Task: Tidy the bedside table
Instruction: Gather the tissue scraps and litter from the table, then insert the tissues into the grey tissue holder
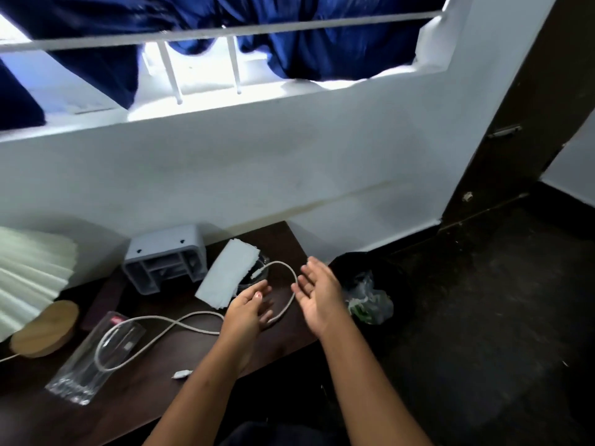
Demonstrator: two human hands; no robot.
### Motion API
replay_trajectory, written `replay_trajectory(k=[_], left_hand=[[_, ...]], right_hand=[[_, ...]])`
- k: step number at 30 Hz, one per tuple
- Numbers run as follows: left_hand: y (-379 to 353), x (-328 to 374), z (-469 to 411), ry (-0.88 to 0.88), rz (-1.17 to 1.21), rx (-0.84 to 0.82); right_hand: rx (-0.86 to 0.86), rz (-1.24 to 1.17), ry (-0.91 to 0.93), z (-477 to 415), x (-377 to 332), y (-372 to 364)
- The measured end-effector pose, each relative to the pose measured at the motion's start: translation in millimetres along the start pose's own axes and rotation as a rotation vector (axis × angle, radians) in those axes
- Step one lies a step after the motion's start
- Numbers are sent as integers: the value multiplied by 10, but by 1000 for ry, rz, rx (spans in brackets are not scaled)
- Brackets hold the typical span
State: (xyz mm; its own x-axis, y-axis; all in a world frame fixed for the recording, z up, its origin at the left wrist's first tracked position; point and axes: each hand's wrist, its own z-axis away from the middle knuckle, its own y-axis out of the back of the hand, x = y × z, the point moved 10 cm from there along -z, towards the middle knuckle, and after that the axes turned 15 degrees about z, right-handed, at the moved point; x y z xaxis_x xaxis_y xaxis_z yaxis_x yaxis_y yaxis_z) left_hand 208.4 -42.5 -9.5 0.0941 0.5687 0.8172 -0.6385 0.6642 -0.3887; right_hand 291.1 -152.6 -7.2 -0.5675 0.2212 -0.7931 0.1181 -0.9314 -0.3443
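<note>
- The dark wooden counter (180, 391) fills the lower left of the view, its far edge against a white wall.
- A pleated lamp shade (29, 272) sits at nine o'clock, cut off by the frame, over a round wooden base (45, 329).
- An upturned grey plastic organiser (165, 259) lies at the counter's twelve o'clock, hollow side facing the camera; what is inside it is too dim to read.
- A clear plastic packet (90, 358) lies at seven o'clock; it looks light, crinkly and slippery.
- A stack of white paper (230, 276) lies at one o'clock, partly covering something dark that cannot be made out.
- A dark bin (360, 268) stands on the floor at three o'clock off the counter's edge, with a crumpled bag (370, 300) in it.
- The white cable (193, 320) snakes across the counter from seven o'clock to one o'clock, crossing the packet. It is light, soft and floppy; it would best be taken at the loop by the hands, then coiled.
- The left hand (248, 309) hovers over the loop, grip spread, pinching nothing as far as can be seen.
- The right hand (318, 289) is palm-in beside the loop, grip spread and empty.
- The cable's loose plug (182, 375) lies at six o'clock; the other end reaches the paper stack.
</note>
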Motion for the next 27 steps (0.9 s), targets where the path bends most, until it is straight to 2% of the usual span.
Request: replay_trajectory(k=[4,9,17,22,27], left_hand=[[455,218,91,-62,32,84],[832,450,65,-116,53,162],[1237,924,-80,-279,-2,297],[1555,1195,-271,-370,-140,414],[1765,1166,-647,-323,5,432]], right_hand=[[-100,352,-18,178,283,-512],[-140,531,18,173,518,-929],[-214,1036,319,-44,477,-1571],[-221,1168,384,-339,463,-1811],[-218,1194,374,-504,554,-1913]])
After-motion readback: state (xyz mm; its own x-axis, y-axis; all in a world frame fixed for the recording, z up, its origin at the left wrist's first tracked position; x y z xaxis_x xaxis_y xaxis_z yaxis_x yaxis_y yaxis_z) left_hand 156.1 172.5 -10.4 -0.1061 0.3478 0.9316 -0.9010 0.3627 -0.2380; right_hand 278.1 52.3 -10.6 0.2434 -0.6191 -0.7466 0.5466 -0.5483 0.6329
